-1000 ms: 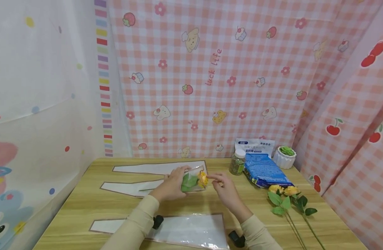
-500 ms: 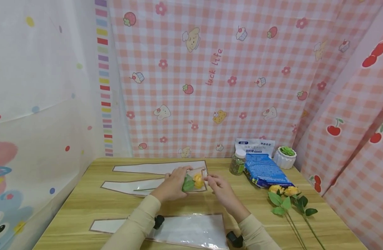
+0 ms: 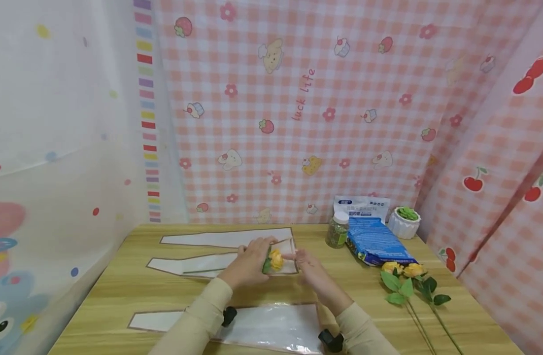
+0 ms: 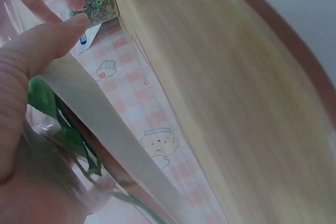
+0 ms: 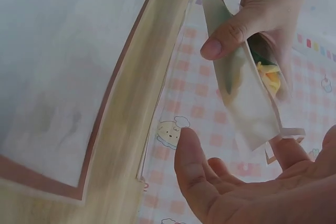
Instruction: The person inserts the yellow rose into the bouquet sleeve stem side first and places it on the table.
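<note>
A yellow artificial rose [image 3: 276, 260] lies inside a tapered flower sleeve [image 5: 247, 108] with a white back, a clear front and a brown border. Its green stem [image 3: 200, 271] runs left down the sleeve's narrow end. My left hand [image 3: 248, 265] grips the wide part of the sleeve, thumb on the white side and fingers round the clear front. In the left wrist view green leaves [image 4: 68, 124] show beside the palm. My right hand [image 3: 317, 278] is at the sleeve's wide mouth; one extended fingertip meets its edge, and the thumb [image 5: 191, 166] stands apart, pinching nothing.
Flat sleeves lie behind [image 3: 227, 238] and in front [image 3: 276, 325] on the wooden table. Two yellow roses [image 3: 402, 270] lie at right. Behind them are a blue bag [image 3: 378, 241], a lidded jar [image 3: 337, 230] and a white-potted succulent [image 3: 403, 224].
The rose has slid left, deeper into the sleeve, and its stem reaches further toward the narrow end. My right hand has stayed near the mouth, with its finger now extended at the edge.
</note>
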The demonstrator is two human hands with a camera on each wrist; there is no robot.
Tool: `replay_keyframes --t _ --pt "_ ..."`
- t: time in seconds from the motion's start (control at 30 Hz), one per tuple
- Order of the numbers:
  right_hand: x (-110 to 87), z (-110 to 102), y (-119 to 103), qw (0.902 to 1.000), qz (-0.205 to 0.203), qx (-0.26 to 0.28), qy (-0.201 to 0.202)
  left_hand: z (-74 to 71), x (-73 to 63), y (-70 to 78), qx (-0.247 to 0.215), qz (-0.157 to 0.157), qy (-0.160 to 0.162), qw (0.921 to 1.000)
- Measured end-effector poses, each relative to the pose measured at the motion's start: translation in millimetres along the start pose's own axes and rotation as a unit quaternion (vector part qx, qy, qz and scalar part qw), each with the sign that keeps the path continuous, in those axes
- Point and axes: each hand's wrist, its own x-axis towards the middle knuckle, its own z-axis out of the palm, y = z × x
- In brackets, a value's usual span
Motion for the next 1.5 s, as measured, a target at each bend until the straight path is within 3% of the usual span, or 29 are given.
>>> replay_keyframes --t 0.4,0.6,0.83,1.1,1.33,1.5 --pt "6.9 8.8 8.5 0.9997 0.007 -0.019 -0.016 4.6 -5.8 -1.4 0.029 0.015 0.004 0.9994" --pt "9.7 5.2 8.4 0.9996 0.023 -0.015 0.009 5.4 -6.6 -2.9 0.034 0.027 0.003 0.999" --pt "9.9 -2.4 10.7 0.9994 0.025 -0.025 0.008 4.6 -14.4 -21.5 0.04 0.017 -0.002 0.999" --pt "16.7 -12.4 25.5 0.9993 0.036 -0.004 0.007 -2.8 -25.2 -45.3 0.057 -0.031 -0.014 0.9978" --pt "22.9 -24.5 35.6 0.9977 0.06 0.018 -0.024 -10.7 -31.0 -64.6 0.066 -0.049 -0.023 0.9964" --pt "24.3 -29.4 38.8 0.993 0.093 0.012 -0.071 -13.8 -33.3 -73.8 0.04 -0.061 -0.043 0.9964"
